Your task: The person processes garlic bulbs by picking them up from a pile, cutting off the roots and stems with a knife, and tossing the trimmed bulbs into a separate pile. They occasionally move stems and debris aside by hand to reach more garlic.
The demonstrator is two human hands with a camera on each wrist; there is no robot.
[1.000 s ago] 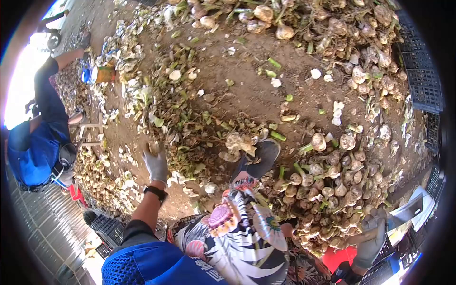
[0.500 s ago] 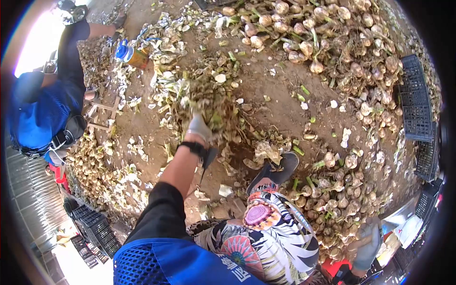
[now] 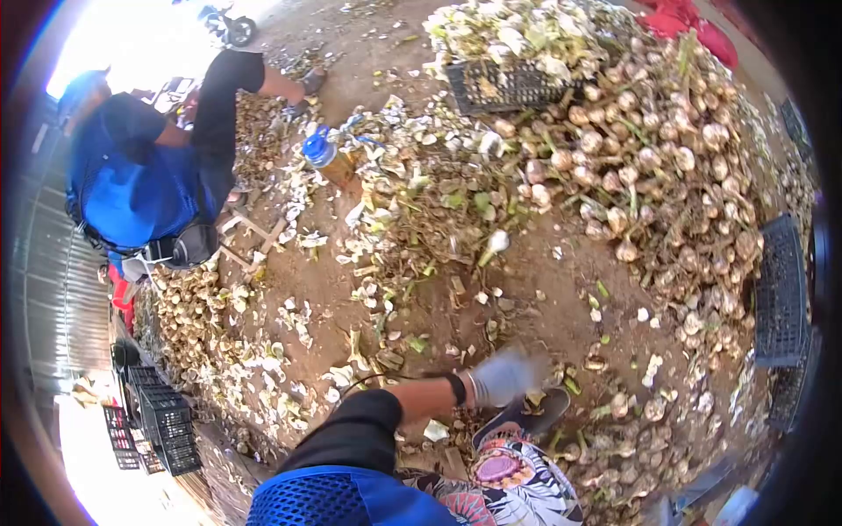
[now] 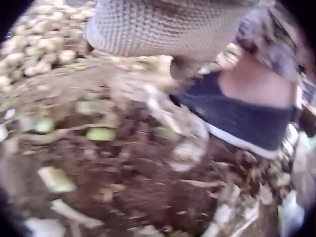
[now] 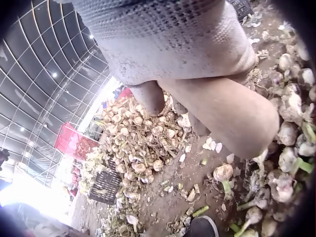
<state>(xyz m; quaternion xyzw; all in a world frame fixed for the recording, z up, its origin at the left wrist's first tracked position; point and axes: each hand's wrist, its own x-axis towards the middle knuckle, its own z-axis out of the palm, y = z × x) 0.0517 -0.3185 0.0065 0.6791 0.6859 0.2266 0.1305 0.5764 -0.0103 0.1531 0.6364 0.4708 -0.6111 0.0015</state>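
My left hand (image 3: 504, 379), in a pale knit glove, reaches across above a dark shoe (image 3: 548, 410), its fingers blurred. Nothing shows in its grasp. In the left wrist view the glove (image 4: 158, 27) is over the ground near that shoe. My right hand (image 5: 168, 44), gloved with bare fingertips, grips the wooden handle (image 5: 227, 111) of a knife. The knife's broad blade (image 3: 706, 480) shows blurred at the lower right of the head view. Beside it spreads a heap of garlic bulbs (image 3: 631, 460) with cut stems. One whiter garlic bulb (image 3: 497, 243) lies on the leaf litter.
A large garlic pile (image 3: 658, 175) covers the far right, with black crates (image 3: 781, 294) alongside. Peelings and a blue-capped bottle (image 3: 324, 153) lie on the dirt floor ahead. Another person in a blue vest (image 3: 136, 193) sits at the left, near a wooden frame (image 3: 254, 241).
My left hand went from the bare ground at left to the leaf litter, then swung right over the shoe. The head view has turned. My right hand stays low at right.
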